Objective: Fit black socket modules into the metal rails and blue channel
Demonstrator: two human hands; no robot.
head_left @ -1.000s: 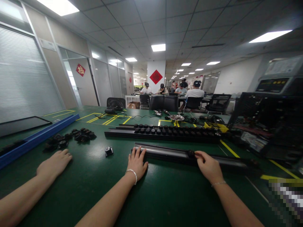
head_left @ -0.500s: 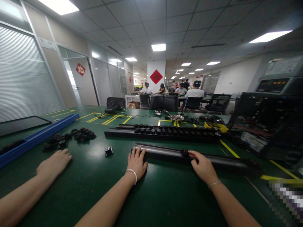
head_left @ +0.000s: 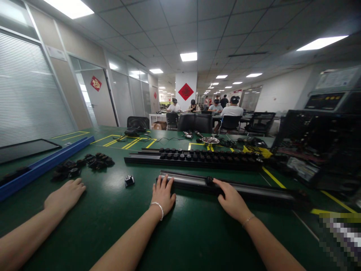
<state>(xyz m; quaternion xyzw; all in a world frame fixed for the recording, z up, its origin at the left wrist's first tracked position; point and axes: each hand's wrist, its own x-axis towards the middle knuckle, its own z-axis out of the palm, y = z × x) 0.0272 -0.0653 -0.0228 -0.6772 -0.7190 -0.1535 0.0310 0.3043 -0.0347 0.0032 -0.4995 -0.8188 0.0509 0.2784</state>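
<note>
My left hand (head_left: 163, 195), with a bracelet, lies flat with its fingers spread over the left end of a long black channel rail (head_left: 183, 181). My right hand (head_left: 231, 197) has its index finger stretched out against a small black part (head_left: 209, 180) sitting in the rail's groove. Its thumb stands apart below, and the other fingers are partly hidden. A small black block with a light-coloured face (head_left: 129, 180) rests on the green table, left of my left hand. A loose pile of small black parts (head_left: 99, 160) is farther left.
Another person's hand (head_left: 65, 194) rests on the table at the left, near a blue rail (head_left: 56, 158). Beyond my rail lie black rails filled with round parts (head_left: 194, 157). A metal bowl (head_left: 210, 140) and a yellow tray (head_left: 258, 151) stand farther back; open electronic equipment (head_left: 310, 146) is at right.
My right hand has moved left along the rail, and the small black part has slid left with its fingertip. My left hand and the other person's hand have stayed put.
</note>
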